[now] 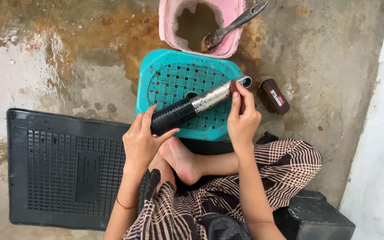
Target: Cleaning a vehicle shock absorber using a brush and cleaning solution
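Observation:
A long metal tube with a black ribbed rubber sleeve (201, 103) lies slanted over a teal plastic stool (174, 71). My left hand (144, 141) grips the black ribbed end. My right hand (242, 119) presses a small dark brown pad (235, 89) against the shiny metal end near its ring-shaped tip. My bare foot (181, 161) rests below the stool, between my arms.
A pink tub (169, 22) with brown liquid stands behind the stool, a brush (232, 26) resting in it. A small dark brown bottle (275, 96) lies to the right. A black rubber mat (63, 169) lies at left on wet, stained concrete. A white wall runs along the right.

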